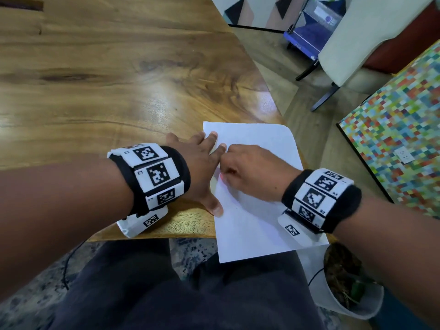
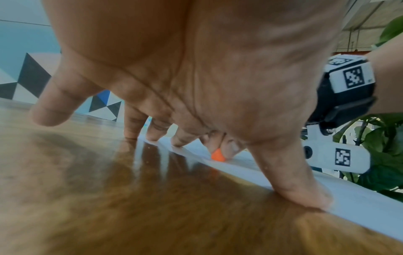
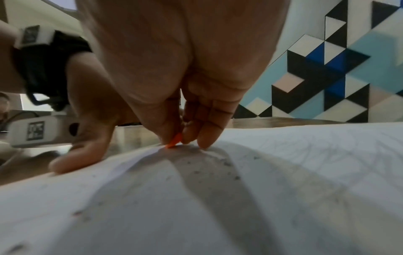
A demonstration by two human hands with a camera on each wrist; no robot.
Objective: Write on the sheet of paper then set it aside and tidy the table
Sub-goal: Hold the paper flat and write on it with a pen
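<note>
A white sheet of paper (image 1: 259, 186) lies at the near right corner of the wooden table (image 1: 119, 86), its near end hanging over the edge. My left hand (image 1: 202, 167) lies flat with spread fingers on the sheet's left edge, thumb (image 2: 301, 191) pressing the paper down. My right hand (image 1: 250, 172) rests on the sheet and pinches a small orange pen or crayon (image 3: 174, 142), whose tip touches the paper (image 3: 218, 198). The orange tip (image 2: 217, 155) also shows in the left wrist view. Most of the pen is hidden by the fingers.
A potted plant (image 1: 350, 282) stands on the floor by my right knee. A multicoloured mosaic board (image 1: 400, 129) is to the right. A pale chair (image 1: 362, 39) and a blue cart (image 1: 307, 32) stand beyond the table's far right corner.
</note>
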